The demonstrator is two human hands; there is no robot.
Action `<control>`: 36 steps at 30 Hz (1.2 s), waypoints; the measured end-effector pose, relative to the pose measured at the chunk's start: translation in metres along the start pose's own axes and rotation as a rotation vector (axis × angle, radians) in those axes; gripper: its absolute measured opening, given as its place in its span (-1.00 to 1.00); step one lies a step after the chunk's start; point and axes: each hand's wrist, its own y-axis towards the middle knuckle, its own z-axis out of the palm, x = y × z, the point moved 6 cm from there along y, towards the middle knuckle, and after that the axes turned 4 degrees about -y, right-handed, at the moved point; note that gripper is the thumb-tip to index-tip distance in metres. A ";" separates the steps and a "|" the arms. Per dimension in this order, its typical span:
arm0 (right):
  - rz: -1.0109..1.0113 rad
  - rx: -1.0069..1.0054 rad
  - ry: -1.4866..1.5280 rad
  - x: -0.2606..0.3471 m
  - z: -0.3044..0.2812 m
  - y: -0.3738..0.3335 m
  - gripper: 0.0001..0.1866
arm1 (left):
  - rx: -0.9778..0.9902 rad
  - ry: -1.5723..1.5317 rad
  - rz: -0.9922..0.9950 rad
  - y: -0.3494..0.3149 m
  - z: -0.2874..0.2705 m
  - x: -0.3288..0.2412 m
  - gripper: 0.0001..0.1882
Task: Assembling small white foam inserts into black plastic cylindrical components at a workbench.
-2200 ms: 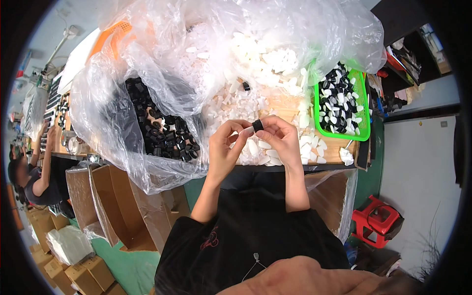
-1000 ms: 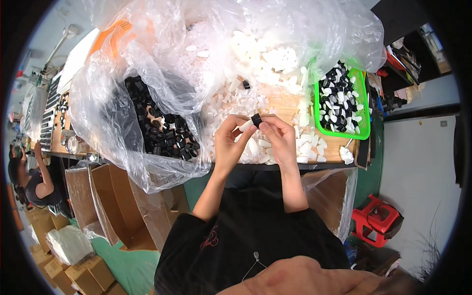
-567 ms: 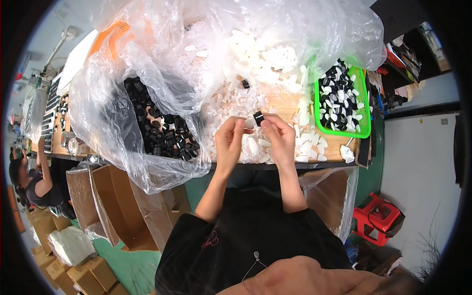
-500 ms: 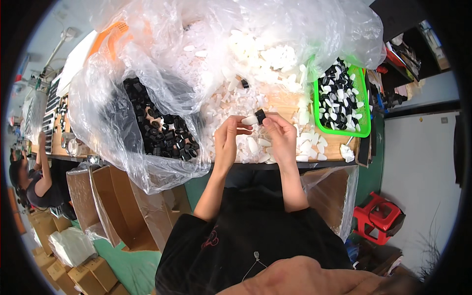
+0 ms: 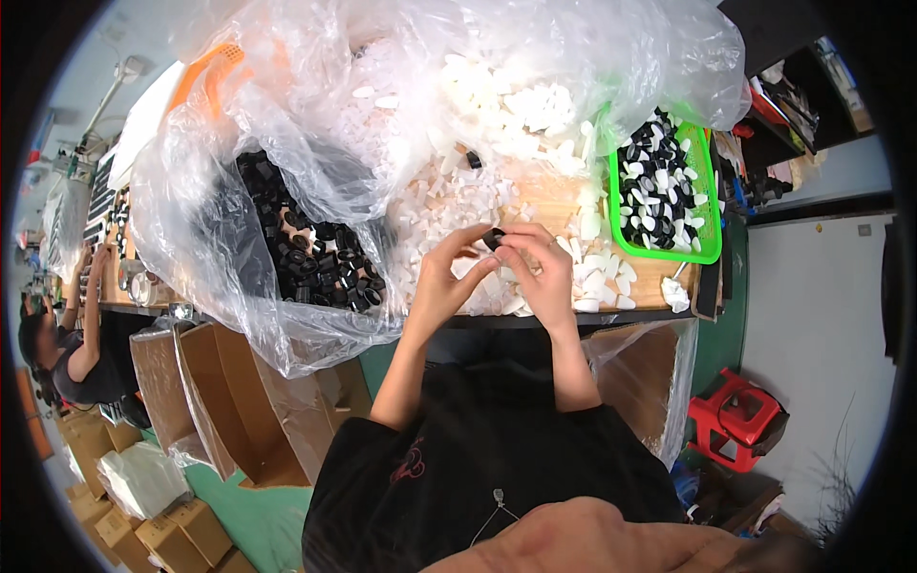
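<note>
Over the near middle of the table (image 5: 556,202), we pinch a small black ring-shaped part (image 5: 493,239) in our right hand (image 5: 544,279), while our left hand's (image 5: 443,284) fingertips meet at its left side, though we cannot tell whether they grip it. By our reckoning much remains: the green basket (image 5: 671,257) at right already carries mixed black and white pieces, yet loose black parts (image 5: 330,267) fill the clear bag (image 5: 181,239) at left and white oval tabs (image 5: 602,274) lie scattered nearby. Crumpled plastic film (image 5: 669,67) drapes over the basket's far end.
</note>
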 end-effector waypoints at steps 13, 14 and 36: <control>-0.289 -0.058 -0.167 0.030 -0.008 0.000 -0.60 | 0.016 0.074 0.338 0.000 -0.009 -0.010 -0.69; -0.201 -0.058 -0.066 0.023 -0.007 -0.002 -0.60 | 0.041 0.053 0.263 0.000 -0.009 -0.003 -0.73; -0.308 0.328 -0.253 0.025 -0.002 -0.005 -0.87 | 0.162 0.047 0.173 -0.018 -0.005 -0.005 -0.76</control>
